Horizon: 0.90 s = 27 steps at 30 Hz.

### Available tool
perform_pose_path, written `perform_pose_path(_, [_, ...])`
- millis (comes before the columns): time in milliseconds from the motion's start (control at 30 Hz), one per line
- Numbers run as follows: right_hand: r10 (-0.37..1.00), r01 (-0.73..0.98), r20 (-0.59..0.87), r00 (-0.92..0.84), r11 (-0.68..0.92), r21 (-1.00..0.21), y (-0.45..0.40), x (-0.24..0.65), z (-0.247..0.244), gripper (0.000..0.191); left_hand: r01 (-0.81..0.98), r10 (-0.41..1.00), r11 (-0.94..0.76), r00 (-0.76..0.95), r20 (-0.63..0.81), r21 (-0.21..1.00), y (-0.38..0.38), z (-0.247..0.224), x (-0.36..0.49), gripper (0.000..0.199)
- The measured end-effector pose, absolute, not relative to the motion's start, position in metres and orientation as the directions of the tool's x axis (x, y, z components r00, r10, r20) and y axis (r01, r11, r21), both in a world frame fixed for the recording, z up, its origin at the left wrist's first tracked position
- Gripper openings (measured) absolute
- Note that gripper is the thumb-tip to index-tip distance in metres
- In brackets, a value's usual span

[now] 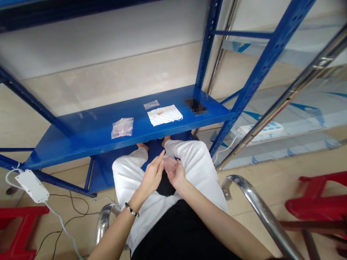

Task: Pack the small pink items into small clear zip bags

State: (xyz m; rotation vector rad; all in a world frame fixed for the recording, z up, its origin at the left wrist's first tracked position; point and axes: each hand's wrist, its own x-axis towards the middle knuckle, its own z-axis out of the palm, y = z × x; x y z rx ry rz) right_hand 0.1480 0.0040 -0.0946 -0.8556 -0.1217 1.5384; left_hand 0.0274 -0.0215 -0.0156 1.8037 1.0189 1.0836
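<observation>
Both hands are close together above the lap, in front of the blue shelf point(94, 120). My left hand point(154, 174) is held edge-on with its fingers stretched out, beside the thing in the other hand. In my right hand point(176, 173), palm up, lies a small clear plastic bag point(169, 164); its contents are too small to tell. On the shelf sit a stack of clear bags point(123, 128) at the left, a white cloth point(165, 115) with small reddish things on it, a single flat clear bag point(151, 104) behind it, and a dark, pixelated object point(196, 105) to the right.
Blue metal posts point(208, 38) frame the shelf. A white power strip point(32, 186) hangs at the left with cables below. Red stools point(333, 197) stand on both sides. Chrome chair arms point(253, 205) flank the body, and a metal rail runs at the right.
</observation>
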Motion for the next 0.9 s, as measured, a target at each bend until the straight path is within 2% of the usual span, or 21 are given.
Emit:
perform_pose_path(167, [0.848,-0.912,-0.53,0.027,-0.196,-0.361,0.001,0.147,-0.088,0.045,0.387,0.929,-0.356,0.247,0.276,0.851,-0.015,-0.03,0.027,0.041])
perform_pose_path(300, [0.793,-0.938,-0.608,0.045,-0.175,-0.298,0.004,0.147,-0.085,0.041,0.258,0.968,-0.238,0.138,0.208,0.936,-0.008,-0.036,0.025,0.039])
perform_pose_path(400, [0.786,-0.948,-0.615,0.064,-0.144,-0.282,0.006,0.146,-0.083,0.038,0.15,0.982,-0.176,0.09,0.164,0.973,-0.005,-0.034,0.023,0.042])
perform_pose_path(500, [0.784,-0.952,-0.619,0.054,-0.148,-0.27,0.007,0.146,-0.081,0.036,0.147,0.979,-0.192,0.093,0.179,0.97,-0.007,-0.03,0.023,0.043])
perform_pose_path(767, [0.777,-0.948,-0.629,0.005,-0.196,-0.25,0.003,0.148,-0.076,0.04,0.343,0.944,-0.325,0.173,0.281,0.881,-0.013,-0.025,0.023,0.036])
perform_pose_path(900, [0.825,-0.938,-0.565,-0.01,-0.205,-0.281,0.001,0.145,-0.075,0.046,0.454,0.925,-0.379,0.214,0.315,0.806,-0.015,-0.021,0.023,0.034])
